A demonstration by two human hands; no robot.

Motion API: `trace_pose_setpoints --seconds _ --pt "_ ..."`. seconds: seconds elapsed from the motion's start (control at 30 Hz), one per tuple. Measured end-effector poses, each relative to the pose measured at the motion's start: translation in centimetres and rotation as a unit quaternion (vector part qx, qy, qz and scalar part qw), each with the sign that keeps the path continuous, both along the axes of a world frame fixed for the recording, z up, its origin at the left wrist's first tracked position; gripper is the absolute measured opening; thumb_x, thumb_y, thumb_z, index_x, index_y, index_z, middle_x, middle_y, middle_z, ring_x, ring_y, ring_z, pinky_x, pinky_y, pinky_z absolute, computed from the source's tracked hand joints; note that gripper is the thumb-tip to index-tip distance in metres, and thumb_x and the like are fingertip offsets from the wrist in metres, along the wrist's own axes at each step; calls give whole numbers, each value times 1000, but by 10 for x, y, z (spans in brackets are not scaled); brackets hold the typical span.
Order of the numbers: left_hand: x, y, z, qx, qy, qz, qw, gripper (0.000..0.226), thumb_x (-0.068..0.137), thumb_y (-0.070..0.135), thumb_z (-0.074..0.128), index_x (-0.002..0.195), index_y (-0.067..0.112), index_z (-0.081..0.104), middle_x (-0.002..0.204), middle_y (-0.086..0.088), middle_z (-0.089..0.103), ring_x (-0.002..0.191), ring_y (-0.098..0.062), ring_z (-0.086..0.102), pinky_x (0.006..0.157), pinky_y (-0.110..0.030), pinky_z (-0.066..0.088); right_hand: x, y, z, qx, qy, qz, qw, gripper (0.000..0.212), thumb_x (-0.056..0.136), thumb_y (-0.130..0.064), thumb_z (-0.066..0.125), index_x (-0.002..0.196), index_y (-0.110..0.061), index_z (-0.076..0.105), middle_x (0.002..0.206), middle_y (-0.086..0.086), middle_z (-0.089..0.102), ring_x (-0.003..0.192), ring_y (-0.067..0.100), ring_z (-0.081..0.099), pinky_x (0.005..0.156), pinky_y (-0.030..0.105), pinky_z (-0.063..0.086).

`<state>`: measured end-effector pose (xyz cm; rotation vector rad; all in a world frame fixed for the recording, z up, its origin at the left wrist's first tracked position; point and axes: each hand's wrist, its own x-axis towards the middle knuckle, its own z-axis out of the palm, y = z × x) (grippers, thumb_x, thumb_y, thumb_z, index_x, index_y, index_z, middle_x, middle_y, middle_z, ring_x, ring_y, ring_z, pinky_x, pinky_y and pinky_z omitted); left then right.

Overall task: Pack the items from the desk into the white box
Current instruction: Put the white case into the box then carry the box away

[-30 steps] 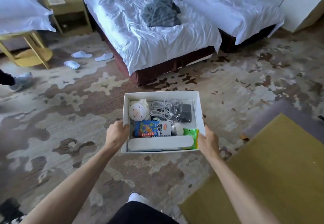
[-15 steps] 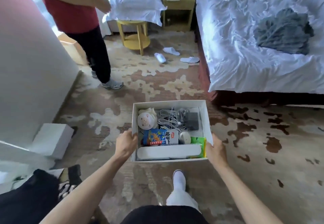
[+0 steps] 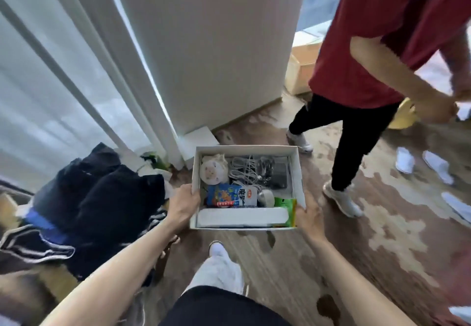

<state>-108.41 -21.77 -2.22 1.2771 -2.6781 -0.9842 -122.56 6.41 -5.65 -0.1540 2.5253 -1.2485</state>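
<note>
I carry the white box (image 3: 297,170) in front of me, above the patterned carpet. My left hand (image 3: 182,204) grips its left wall and my right hand (image 3: 309,214) grips its right front corner. Inside lie a round white piggy item (image 3: 212,170), coiled white cables (image 3: 243,170), a dark device (image 3: 279,175), a blue snack packet (image 3: 225,195), a white mouse-like object (image 3: 265,197), a green packet (image 3: 289,207) and a long white case (image 3: 242,217). The desk is out of view.
A person in a red shirt and black trousers (image 3: 356,131) stands close on the right. A white pillar (image 3: 204,45) and curtains rise ahead. Dark clothes (image 3: 96,198) are piled on the left. White slippers (image 3: 405,160) lie on the carpet at right.
The view has swung left from the beds to the pillar and curtains. The box stays held in both hands. The person in red now stands much nearer, on my right.
</note>
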Motion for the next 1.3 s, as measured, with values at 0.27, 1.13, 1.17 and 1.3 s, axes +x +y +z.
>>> trace_pose_setpoints --seconds 0.27,1.13,1.17,1.3 --pt "-55 -102 -36 21 -11 103 994 33 93 24 48 62 12 50 69 -12 60 71 -36 60 60 -35 41 -112 -134 -4 56 0 109 992 52 82 -1 48 126 -27 60 99 6 70 88 25 62 72 30 46" --pt "-297 -326 -74 78 -113 315 939 26 91 16 46 85 1 67 83 -19 65 70 -28 51 63 -34 38 -418 -464 -78 147 -42 319 935 36 90 -18 52 126 -23 54 91 5 65 80 28 59 73 39 52" --pt "-304 -332 -75 77 -116 321 937 26 92 17 46 86 2 67 81 -16 64 70 -27 50 64 -34 37 -427 -475 -79 151 -44 325 932 36 90 -17 52 126 -22 54 89 3 63 80 27 58 72 38 51" --pt "-325 -358 -93 86 -125 342 927 26 94 19 46 88 3 66 78 -10 59 70 -25 51 66 -34 41 -453 -510 -93 172 -64 353 917 32 90 -13 51 120 -24 54 84 0 61 80 27 61 66 36 47"
